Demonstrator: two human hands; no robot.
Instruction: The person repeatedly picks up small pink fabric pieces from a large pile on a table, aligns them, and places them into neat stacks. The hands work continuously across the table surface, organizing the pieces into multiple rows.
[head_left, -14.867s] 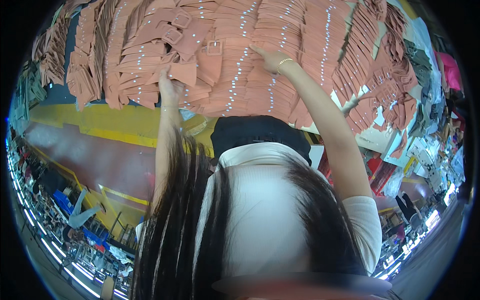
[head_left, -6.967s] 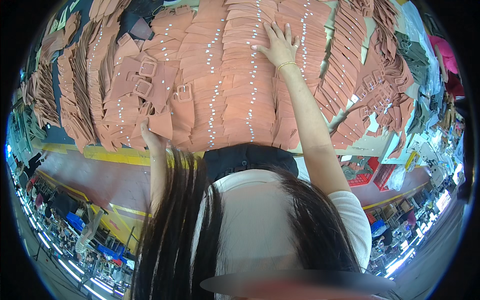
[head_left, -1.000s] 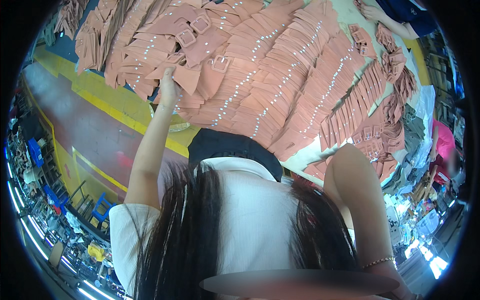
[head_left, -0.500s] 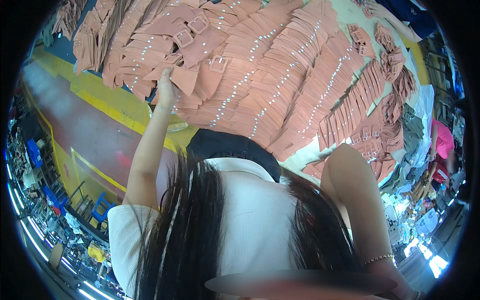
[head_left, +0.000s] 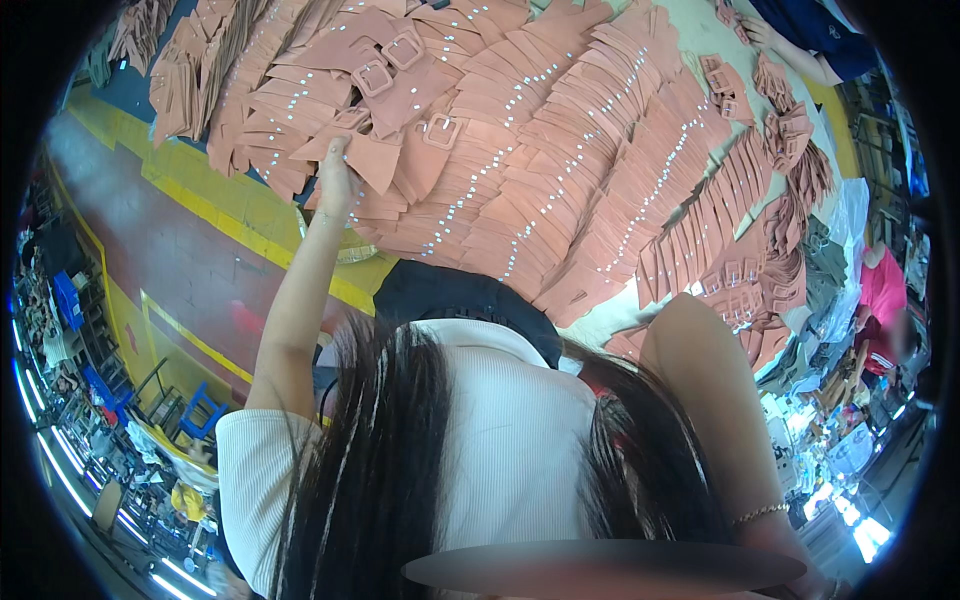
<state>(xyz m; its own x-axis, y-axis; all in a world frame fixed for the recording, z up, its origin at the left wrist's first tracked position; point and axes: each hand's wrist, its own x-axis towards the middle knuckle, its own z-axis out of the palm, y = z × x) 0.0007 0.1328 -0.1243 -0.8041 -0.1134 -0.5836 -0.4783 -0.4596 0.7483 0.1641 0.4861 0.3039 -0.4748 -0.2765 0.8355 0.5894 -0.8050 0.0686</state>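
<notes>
At the table's near left edge, my left hand (head_left: 336, 178) grips a tan leather piece (head_left: 374, 160), thumb on top and the other fingers hidden beneath. Just beyond it lie further tan pieces with covered square buckles (head_left: 373, 77), and another buckled strap (head_left: 440, 131) rests to the right. Overlapping rows of flat tan leather pieces (head_left: 560, 140), dotted with small white tags, fan out across the table. My right arm (head_left: 715, 400) is bent sharply back toward me, a bracelet (head_left: 760, 514) at its wrist. The right hand itself lies beyond the lower edge.
A co-worker's hand (head_left: 762, 32) touches leather pieces at the far right. Bundled straps (head_left: 787, 130) and clear plastic wrap (head_left: 848, 250) lie along the right side. Left of the table runs a floor with yellow lines (head_left: 200, 200), and a blue stool (head_left: 203, 412) stands farther off.
The view has shifted very slightly. My left hand keeps its grip at the same place, and the right arm stays bent.
</notes>
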